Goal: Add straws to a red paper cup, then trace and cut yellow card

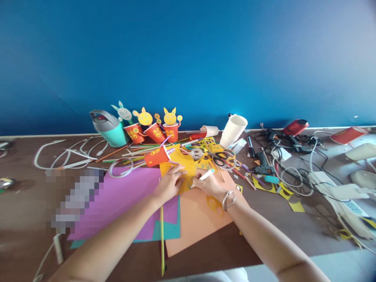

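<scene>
At the middle of the table (214, 244), your right hand (205, 183) is closed around a white marker (207, 175), its tip end down by the yellow sheet (189, 162). Your left hand (170, 183) lies loosely open on that sheet's left side, fingers toward the right hand — it grips nothing. The sheet sits over the peach sheet (190, 223) and beside the purple sheet (117, 203). Beyond your left fingers, a tipped red cup (155, 156) crowds the far left edge; the tape roll (196, 154) and scissors (220, 158) hem in the far side. Room opens toward you: the peach sheet's near corner stops short of the table's front edge — though a yellow straw (162, 239) runs down that way, left of the corner.
</scene>
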`<state>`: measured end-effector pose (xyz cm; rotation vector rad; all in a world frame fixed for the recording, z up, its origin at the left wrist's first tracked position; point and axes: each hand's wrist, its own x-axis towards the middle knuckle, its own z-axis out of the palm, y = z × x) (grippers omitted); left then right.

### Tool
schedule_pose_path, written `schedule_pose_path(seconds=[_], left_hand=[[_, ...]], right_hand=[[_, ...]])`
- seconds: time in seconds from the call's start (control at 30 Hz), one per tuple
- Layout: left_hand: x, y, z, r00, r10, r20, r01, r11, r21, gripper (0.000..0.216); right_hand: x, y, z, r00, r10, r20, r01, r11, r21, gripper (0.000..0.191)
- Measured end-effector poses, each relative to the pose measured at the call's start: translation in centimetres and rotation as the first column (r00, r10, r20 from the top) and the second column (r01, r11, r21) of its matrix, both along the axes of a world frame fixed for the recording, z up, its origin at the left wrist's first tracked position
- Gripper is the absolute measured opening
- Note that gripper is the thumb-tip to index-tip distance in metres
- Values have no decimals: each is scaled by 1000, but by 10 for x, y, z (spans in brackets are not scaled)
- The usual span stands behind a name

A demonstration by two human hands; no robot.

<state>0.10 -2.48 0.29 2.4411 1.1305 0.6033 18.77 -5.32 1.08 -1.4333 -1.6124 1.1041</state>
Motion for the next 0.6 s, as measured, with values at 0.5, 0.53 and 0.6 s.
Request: schedule_pose_path(seconds=[0.5, 0.53, 0.6], left_hand=[[0, 1, -3, 1000, -3, 5, 3, 999, 32, 30], [0, 1, -2, 1000, -1, 5, 1, 1000, 29, 30], [0, 1, -2, 1000, 2, 7, -2, 1000, 25, 30]], right_hand=[[0, 1, -4, 1000, -14, 6, 14, 999, 35, 18], [0, 2, -5, 999, -35, 13, 34, 998, 47, 18], [-1, 2, -6, 996, -73, 54, 69, 994, 80, 18]])
